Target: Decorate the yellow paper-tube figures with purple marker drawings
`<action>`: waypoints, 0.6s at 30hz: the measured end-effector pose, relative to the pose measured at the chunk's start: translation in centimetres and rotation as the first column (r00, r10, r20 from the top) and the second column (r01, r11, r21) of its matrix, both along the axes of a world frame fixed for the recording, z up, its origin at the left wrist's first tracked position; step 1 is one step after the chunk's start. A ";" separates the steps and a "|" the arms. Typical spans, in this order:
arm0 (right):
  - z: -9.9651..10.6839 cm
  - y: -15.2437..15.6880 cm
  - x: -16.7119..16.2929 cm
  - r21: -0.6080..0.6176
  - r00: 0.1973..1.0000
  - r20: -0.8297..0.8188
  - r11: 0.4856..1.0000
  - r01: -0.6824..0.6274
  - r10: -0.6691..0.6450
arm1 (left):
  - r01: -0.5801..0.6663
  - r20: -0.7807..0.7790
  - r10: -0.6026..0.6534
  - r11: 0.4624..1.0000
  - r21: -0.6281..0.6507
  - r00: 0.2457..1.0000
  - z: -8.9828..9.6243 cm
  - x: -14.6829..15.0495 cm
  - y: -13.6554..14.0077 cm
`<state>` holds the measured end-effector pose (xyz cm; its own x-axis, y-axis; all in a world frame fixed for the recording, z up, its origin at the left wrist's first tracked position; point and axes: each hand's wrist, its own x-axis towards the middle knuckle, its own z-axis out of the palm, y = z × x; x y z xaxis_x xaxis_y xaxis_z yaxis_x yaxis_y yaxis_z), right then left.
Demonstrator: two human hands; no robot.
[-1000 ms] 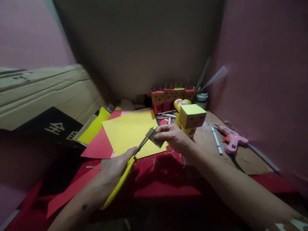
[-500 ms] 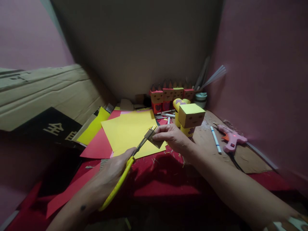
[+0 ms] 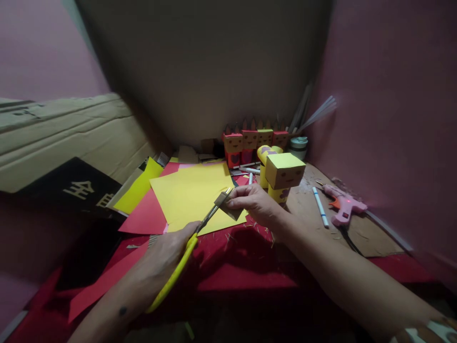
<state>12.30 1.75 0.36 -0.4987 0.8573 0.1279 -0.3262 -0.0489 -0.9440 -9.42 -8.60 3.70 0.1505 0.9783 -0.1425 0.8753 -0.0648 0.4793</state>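
My left hand (image 3: 167,250) is closed round yellow-handled scissors (image 3: 177,272). Their blades point up and right and lie across a small piece of brown cardboard (image 3: 233,209). That cardboard is pinched between the thumb and fingers of my right hand (image 3: 255,202). Beneath and behind it lie sheets of yellow paper (image 3: 189,190) on red paper (image 3: 144,214). Just beyond my right hand stands a box-headed cardboard figure (image 3: 285,172) with a drawn face and a yellow top. The left fingers are partly hidden by the scissors' handle.
Several similar box-headed figures (image 3: 233,143) line the back. At right, a pink glue gun (image 3: 347,207) and a white-and-blue marker (image 3: 320,207) lie on cardboard (image 3: 378,240). Glue sticks (image 3: 317,114) lean by a lidded jar (image 3: 298,147). Large cardboard (image 3: 71,133) stands at left.
The scissor blades have drawn closer together on the cardboard piece. Both hands stay in nearly the same place.
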 end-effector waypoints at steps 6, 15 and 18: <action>0.0 -0.2 -0.1 -0.014 1.000 0.017 1.000 -0.008 0.009 | 0.030 -0.229 -0.044 0.997 -0.065 0.972 0.5 0.3 -0.3; -0.2 -0.5 -0.4 -0.021 0.999 0.035 0.999 -0.039 0.039 | 0.017 -0.443 -0.011 1.000 0.010 0.897 1.0 1.0 -1.0; -0.3 -0.6 -0.5 -0.019 0.999 0.037 0.999 -0.039 0.040 | 0.036 -0.339 -0.023 0.999 0.032 0.940 0.8 0.9 -1.1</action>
<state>11.84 1.17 0.09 -0.5362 0.8389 0.0931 -0.2883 -0.0783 -0.9543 -8.56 -9.70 4.52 0.1282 0.9798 -0.1537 0.9829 -0.1048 0.1517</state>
